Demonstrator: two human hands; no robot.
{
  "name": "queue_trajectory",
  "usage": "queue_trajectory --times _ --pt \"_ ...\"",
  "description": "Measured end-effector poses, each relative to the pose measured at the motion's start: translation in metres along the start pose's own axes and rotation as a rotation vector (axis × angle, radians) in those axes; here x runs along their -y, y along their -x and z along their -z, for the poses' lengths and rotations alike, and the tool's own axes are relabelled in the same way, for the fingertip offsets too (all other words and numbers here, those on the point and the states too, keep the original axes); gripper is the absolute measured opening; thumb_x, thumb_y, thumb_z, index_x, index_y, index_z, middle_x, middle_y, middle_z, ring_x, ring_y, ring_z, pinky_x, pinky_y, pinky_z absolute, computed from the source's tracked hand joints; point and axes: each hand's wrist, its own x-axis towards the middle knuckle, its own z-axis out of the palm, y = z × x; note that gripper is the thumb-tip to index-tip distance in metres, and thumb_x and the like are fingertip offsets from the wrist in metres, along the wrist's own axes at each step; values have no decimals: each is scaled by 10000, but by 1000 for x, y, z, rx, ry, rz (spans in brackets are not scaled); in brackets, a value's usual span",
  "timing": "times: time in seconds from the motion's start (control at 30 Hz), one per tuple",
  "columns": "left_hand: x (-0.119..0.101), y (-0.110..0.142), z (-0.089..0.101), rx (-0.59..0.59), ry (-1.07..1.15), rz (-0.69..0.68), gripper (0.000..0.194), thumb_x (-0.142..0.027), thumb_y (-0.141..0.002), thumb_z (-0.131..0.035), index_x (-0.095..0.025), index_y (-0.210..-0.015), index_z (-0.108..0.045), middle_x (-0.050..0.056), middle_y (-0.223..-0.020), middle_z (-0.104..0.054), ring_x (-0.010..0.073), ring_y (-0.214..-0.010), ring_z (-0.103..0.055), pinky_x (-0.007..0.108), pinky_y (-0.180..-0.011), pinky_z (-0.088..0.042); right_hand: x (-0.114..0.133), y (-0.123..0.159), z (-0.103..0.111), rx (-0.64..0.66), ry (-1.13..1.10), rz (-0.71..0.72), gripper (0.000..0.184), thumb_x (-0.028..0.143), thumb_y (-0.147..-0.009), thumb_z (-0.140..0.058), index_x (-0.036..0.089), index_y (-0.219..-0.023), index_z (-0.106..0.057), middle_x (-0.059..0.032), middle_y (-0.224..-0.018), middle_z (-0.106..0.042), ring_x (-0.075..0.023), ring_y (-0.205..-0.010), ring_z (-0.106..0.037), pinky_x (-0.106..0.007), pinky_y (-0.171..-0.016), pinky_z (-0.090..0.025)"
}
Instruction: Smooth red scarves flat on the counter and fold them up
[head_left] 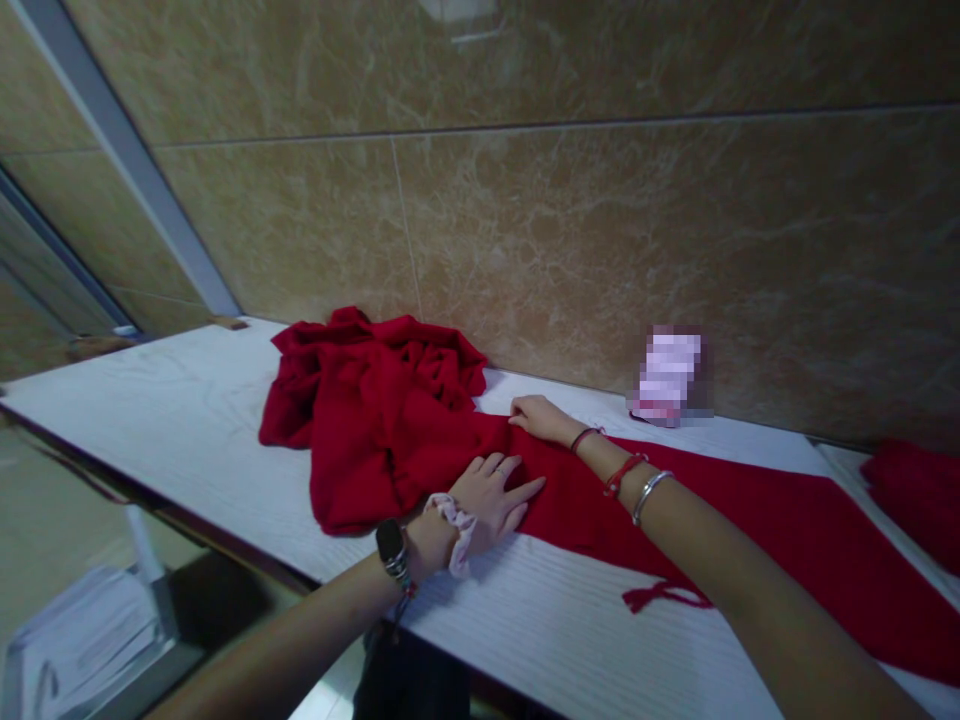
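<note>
A long piece of red cloth (697,490) runs flat across the white table, and its left part lies in a crumpled heap (375,400). On the near side of the flat part, my left hand (487,497) rests palm down with its fingers spread. My right hand (538,415) is at the cloth's far edge, with its fingers curled and pinched together on it. A thin red cord with a tasselled end (649,597) sticks out from the near edge, below my right forearm.
The white table (165,400) stands against a brown marbled wall (525,240). Propped on that wall is a blurred pinkish phone-like object (667,375). More red cloth (919,495) lies at the far right. Below the table's front edge, a grey bin (90,640) holds pale sheets.
</note>
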Motion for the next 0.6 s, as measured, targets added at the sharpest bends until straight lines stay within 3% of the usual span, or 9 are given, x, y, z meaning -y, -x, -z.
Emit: queue_trajectory --times 0.17,0.27,0.43,0.6 --pt "3 4 -13 -21 76 36 458 -322 -865 -367 -275 -1321 -358 115 -1402 -237 368 -1273 -173 538 -948 -288 -13 26 1 -167 93 67 331 187 -831 -465 108 -1149 -506 -149 -1148 -547 -214 -1093 -467 -349 -916 -360" --pt "5 3 -17 45 107 75 467 -340 -875 -349 -281 -1338 -322 108 -1423 -205 372 -1273 -187 539 -931 -315 -19 50 1 -268 128 126 383 217 -853 -416 114 -1220 -449 -155 -1207 -512 -213 -1139 -439 -377 -947 -355" --pt "10 3 -10 93 115 78 491 -347 -872 -372 -218 -1342 -318 143 -1405 -244 339 -1275 -216 495 -955 -325 -19 92 -9 -55 188 190 484 379 -884 -330 165 -1316 -362 -123 -1377 -353 -247 -1265 -294 -465 -1007 -265" --pt "11 9 2 121 116 57 511 -344 -864 -413 -152 -1330 -335 178 -1388 -266 306 -1278 -232 454 -992 -303 -17 100 -11 31 210 117 513 429 -895 -252 198 -1350 -303 -93 -1423 -268 -257 -1298 -217 -517 -1023 -184"
